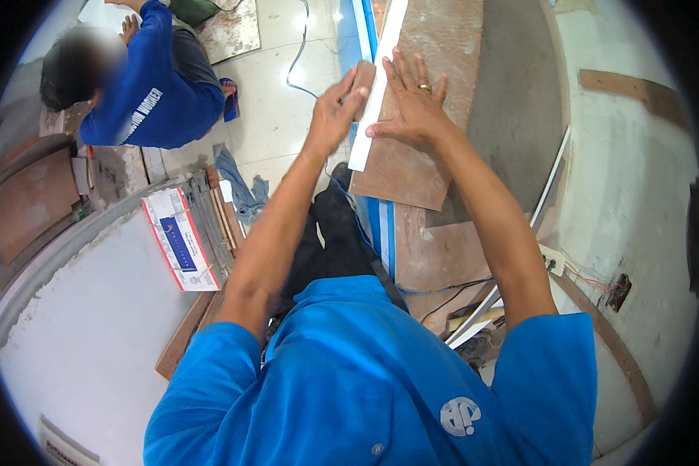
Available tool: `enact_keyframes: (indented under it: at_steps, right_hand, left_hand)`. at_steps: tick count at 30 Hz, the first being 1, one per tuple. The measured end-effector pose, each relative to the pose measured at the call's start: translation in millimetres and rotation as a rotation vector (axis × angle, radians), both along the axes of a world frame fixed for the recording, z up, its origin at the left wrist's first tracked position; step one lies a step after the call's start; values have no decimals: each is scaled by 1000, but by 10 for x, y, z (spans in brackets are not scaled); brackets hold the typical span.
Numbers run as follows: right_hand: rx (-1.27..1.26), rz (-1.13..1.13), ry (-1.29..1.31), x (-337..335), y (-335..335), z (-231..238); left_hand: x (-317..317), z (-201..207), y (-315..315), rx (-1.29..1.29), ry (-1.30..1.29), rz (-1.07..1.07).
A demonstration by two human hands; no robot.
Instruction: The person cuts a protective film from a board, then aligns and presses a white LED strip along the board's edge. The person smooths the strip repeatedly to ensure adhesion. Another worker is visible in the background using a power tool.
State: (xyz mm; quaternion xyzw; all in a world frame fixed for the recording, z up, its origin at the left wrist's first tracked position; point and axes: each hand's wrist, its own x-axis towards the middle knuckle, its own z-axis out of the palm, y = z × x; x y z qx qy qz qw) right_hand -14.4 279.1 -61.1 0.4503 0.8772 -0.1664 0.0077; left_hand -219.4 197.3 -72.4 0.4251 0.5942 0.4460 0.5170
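A long white strip (359, 153) lies along the left edge of a brown sheet (404, 177), which rests on the work surface. My left hand (339, 109) is closed around a small brown block (365, 78), held against the strip's left side; the hand is slightly blurred. My right hand (412, 101) lies spread on the brown sheet, its fingers apart and its thumb touching the strip's edge. A ring is on one finger. Part of the block is hidden by my left fingers.
A person in a blue shirt (163, 85) crouches at the far left. A thin cable (291, 66) runs over the tiled floor (268, 116). A bound stack of boxes or tiles (182, 241) stands left of me. Near my right elbow are a power socket (551, 260) and a thin white rod (550, 179).
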Motion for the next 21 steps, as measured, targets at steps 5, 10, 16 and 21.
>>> enact_keyframes:
  at_steps: [5, 10, 16, 21]
  right_hand:
    - [-63, -57, -19, -28, -8, 84]
    - [-59, -81, -25, -11, -1, 130]
    - [-187, -81, -50, -55, 14, 271]
    - [-171, -72, -74, -26, 45, 248]
  left_hand:
    - [-104, -33, -540, -114, -136, 59]
    - [-138, 196, -1424, -271, -118, -47]
    - [-6, -117, -1108, -54, -43, 18]
    - [-35, -35, -762, 21, 94, -41]
